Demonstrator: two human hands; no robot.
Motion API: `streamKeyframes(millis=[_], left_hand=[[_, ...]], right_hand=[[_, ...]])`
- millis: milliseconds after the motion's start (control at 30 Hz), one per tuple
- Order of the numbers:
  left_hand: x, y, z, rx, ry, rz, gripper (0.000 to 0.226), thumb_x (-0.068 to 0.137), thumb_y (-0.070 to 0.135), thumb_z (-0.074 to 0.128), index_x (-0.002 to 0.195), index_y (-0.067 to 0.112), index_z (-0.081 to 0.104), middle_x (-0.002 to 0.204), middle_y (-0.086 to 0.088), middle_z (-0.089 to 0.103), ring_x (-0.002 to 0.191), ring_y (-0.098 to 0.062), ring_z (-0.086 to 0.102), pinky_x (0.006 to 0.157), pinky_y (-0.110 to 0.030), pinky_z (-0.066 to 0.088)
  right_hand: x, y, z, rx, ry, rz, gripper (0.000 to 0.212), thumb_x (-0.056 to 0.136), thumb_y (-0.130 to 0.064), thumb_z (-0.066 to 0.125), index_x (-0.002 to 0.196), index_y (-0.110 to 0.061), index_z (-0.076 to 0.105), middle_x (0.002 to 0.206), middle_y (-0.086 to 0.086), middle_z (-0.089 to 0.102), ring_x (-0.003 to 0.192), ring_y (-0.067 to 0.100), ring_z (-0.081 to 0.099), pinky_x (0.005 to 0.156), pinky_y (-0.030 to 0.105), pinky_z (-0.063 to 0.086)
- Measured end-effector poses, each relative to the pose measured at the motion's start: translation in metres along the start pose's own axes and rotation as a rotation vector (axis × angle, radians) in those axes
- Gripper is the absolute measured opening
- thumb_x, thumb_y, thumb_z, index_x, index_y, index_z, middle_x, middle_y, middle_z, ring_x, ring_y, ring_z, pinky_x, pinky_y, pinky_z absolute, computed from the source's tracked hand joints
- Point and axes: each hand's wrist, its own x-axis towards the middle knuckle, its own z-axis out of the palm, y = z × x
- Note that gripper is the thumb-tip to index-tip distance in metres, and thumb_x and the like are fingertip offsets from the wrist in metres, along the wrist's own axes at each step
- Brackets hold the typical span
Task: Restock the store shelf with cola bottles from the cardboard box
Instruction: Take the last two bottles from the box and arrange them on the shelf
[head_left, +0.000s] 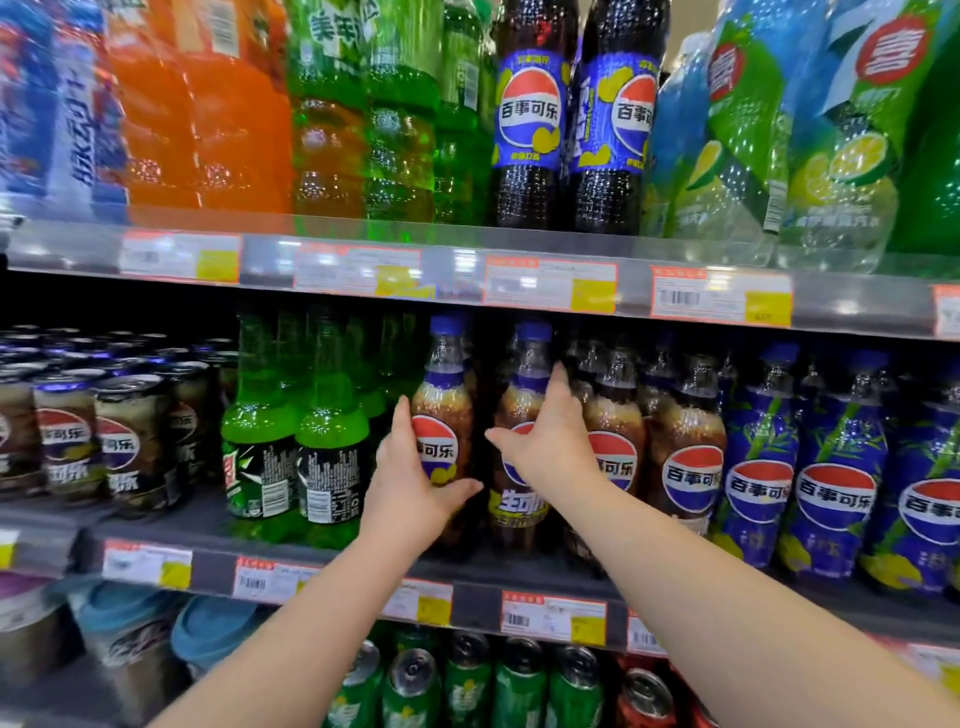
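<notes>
The left hand (410, 483) wraps around one cola bottle (444, 405) on the middle shelf (475, 603). The right hand (550, 441) grips the next cola bottle (522, 512), just to its right. Green soda bottles (291, 447) crowd the left side and more cola bottles (685, 441) crowd the right.

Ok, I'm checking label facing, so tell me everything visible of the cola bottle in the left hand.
The cola bottle is clear plastic with a blue cap, foamy brown drink and a red, white and blue logo facing out. It is upright at the front of the middle shelf, beside green bottles. The left hand grips its lower body, thumb in front.
</notes>
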Motion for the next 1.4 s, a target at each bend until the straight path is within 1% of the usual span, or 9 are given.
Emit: streamKeyframes(millis=[133, 233, 500, 733, 933, 1033, 1167, 1300, 1400], left_hand=[[0.0, -0.007, 0.002, -0.047, -0.056, -0.019, 0.122, 0.065, 0.026, 0.082, 0.145, 0.039, -0.009, 0.14, -0.006, 0.043, 0.113, -0.022, 0.054, 0.096, -0.036, 0.045], [0.001, -0.011, 0.002, -0.06, -0.053, -0.022, 0.122, 0.066, 0.025, 0.081, 0.141, 0.047, -0.013, 0.137, -0.004, 0.047, 0.111, -0.022, 0.057, 0.095, -0.042, 0.048], [0.001, -0.011, 0.0, -0.043, -0.047, -0.017, 0.12, 0.065, 0.028, 0.081, 0.14, 0.049, -0.011, 0.135, 0.0, 0.05, 0.11, -0.022, 0.058, 0.092, -0.044, 0.049], [0.0, -0.01, -0.003, -0.03, -0.055, -0.015, 0.12, 0.066, 0.028, 0.08, 0.141, 0.047, -0.012, 0.135, 0.001, 0.049, 0.11, -0.021, 0.058, 0.092, -0.042, 0.049], [-0.001, -0.013, -0.003, -0.032, -0.079, 0.015, 0.125, 0.066, 0.026, 0.081, 0.141, 0.045, -0.017, 0.136, 0.002, 0.049, 0.11, -0.018, 0.058, 0.089, -0.038, 0.049], [-0.001, -0.016, -0.001, -0.033, -0.085, 0.013, 0.128, 0.066, 0.024, 0.082, 0.139, 0.046, -0.021, 0.137, 0.001, 0.047, 0.111, -0.018, 0.057, 0.091, -0.04, 0.05], [-0.001, -0.017, 0.001, -0.03, -0.064, 0.007, 0.128, 0.066, 0.024, 0.082, 0.139, 0.046, -0.02, 0.138, -0.004, 0.044, 0.113, -0.022, 0.057, 0.094, -0.043, 0.048], [-0.004, -0.014, 0.001, -0.01, -0.026, -0.001, 0.126, 0.065, 0.026, 0.082, 0.145, 0.033, -0.015, 0.147, -0.01, 0.028, 0.129, -0.025, 0.04, 0.101, -0.037, 0.037], [-0.009, -0.013, 0.002, 0.014, 0.025, 0.049, 0.125, 0.064, 0.029, 0.083, 0.147, 0.029, -0.01, 0.15, -0.01, 0.021, 0.135, -0.027, 0.031, 0.108, -0.039, 0.032]], right_hand=[[0.001, 0.0, 0.003, -0.027, 0.007, 0.01, 0.093, 0.085, -0.017, 0.066, 0.149, -0.022, -0.002, 0.154, 0.008, 0.018, 0.131, 0.025, 0.04, 0.101, 0.032, 0.036], [0.002, -0.002, 0.003, -0.069, 0.02, 0.025, 0.091, 0.085, -0.019, 0.065, 0.148, -0.026, 0.0, 0.149, 0.01, 0.025, 0.12, 0.028, 0.049, 0.091, 0.034, 0.041], [-0.003, -0.001, 0.0, -0.198, 0.028, -0.052, 0.092, 0.082, -0.033, 0.067, 0.147, -0.025, 0.003, 0.145, 0.011, 0.028, 0.118, 0.031, 0.05, 0.078, 0.028, 0.039], [-0.007, 0.003, -0.003, -0.147, 0.022, -0.066, 0.094, 0.08, -0.031, 0.07, 0.147, -0.026, 0.005, 0.145, 0.01, 0.029, 0.117, 0.028, 0.049, 0.079, 0.028, 0.039], [-0.009, 0.004, -0.002, -0.132, 0.016, -0.045, 0.094, 0.081, -0.03, 0.069, 0.147, -0.028, 0.002, 0.15, 0.006, 0.023, 0.122, 0.029, 0.047, 0.087, 0.034, 0.044], [-0.01, 0.004, -0.002, -0.158, 0.007, -0.046, 0.096, 0.081, -0.033, 0.069, 0.147, -0.028, -0.001, 0.152, 0.004, 0.022, 0.122, 0.029, 0.048, 0.082, 0.032, 0.042], [-0.011, 0.003, -0.004, -0.207, -0.008, -0.044, 0.101, 0.08, -0.032, 0.069, 0.148, -0.028, -0.007, 0.154, 0.003, 0.021, 0.125, 0.029, 0.047, 0.091, 0.036, 0.045], [-0.014, 0.001, -0.012, -0.193, 0.004, -0.128, 0.096, 0.083, -0.023, 0.066, 0.148, -0.027, -0.005, 0.155, 0.001, 0.021, 0.126, 0.025, 0.047, 0.093, 0.032, 0.044], [-0.019, 0.002, -0.026, -0.223, 0.065, -0.213, 0.08, 0.086, -0.021, 0.062, 0.148, -0.028, 0.011, 0.152, -0.001, 0.026, 0.124, 0.021, 0.048, 0.086, 0.027, 0.041]])
